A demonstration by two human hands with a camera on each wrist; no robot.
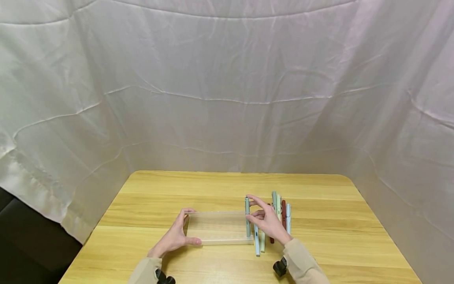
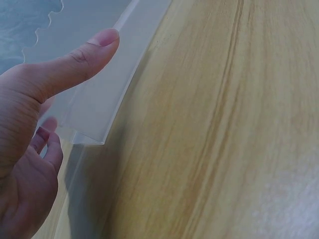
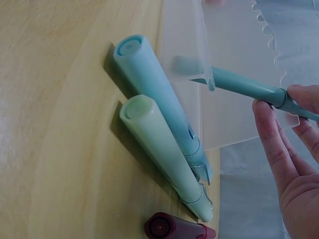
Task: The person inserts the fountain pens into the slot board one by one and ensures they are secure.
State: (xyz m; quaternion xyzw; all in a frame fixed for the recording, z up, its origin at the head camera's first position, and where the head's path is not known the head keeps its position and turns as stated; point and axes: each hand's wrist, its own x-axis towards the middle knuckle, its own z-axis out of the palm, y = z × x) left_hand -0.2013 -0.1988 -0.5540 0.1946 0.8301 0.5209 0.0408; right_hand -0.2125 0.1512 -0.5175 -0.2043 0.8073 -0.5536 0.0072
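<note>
A clear plastic pen rack [image 1: 220, 228] with scalloped edges is held at its left end by my left hand [image 1: 174, 236]. The thumb lies along the front wall [image 2: 107, 94], and the fingers reach round the far left corner. At the rack's right end my right hand [image 1: 268, 222] pinches a grey-green capped pen [image 1: 247, 221] between thumb and fingers. In the right wrist view the pen's lower end [image 3: 187, 64] shows blurred through the translucent front wall. Beside the rack lie a light blue pen [image 3: 154, 82] and a pale green pen [image 3: 157, 139].
More pens lie right of and partly behind my right hand: a grey-green one [image 1: 274, 197], a pale green one [image 1: 279, 209], a dark red one [image 1: 283, 211] and a light blue one [image 1: 288, 215]. The wooden table [image 1: 319, 244] backs onto a pale curtain [image 1: 227, 118].
</note>
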